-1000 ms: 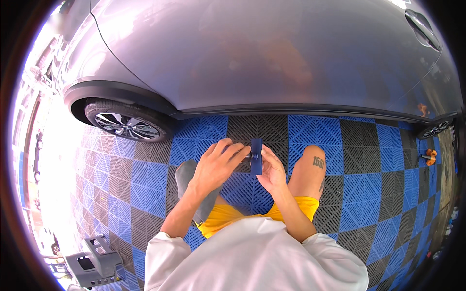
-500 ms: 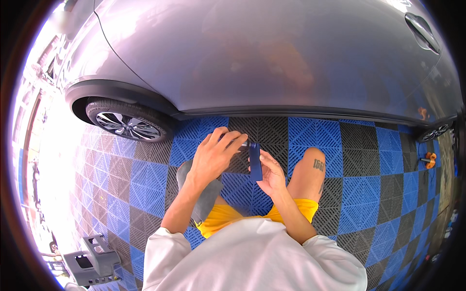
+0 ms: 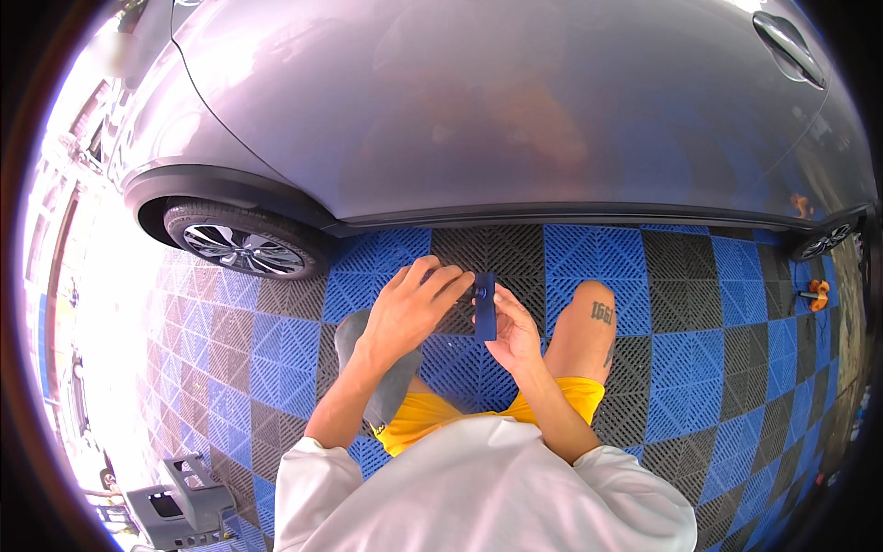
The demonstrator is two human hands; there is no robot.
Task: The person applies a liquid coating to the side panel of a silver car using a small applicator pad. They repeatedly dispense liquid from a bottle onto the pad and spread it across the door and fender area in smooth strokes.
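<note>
A dark blue, flat, rectangular block is held in the air above the floor of blue and black ribbed plastic tiles, between the person's knees and the floor's upper edge. The bare right hand grasps it from the right side; the thumb is partly seen, but some of the fingers go behind the block and are hidden. At the left side of the block there is a small dark round thing, too small to make out.

The bare left hand shows its back to the camera, with the wrist raised and the fingers bent toward the block. Its fingertips are just beside the block, but I cannot tell whether they touch it or grasp something, because the palm is hidden.

Both forearms come up from the sleeves of a white shirt and lean inward. Along the floor's upper edge stands a grey car, cut off by the upper border. Near the floor's lower left corner lies a grey plastic frame, partly washed out by glare.
</note>
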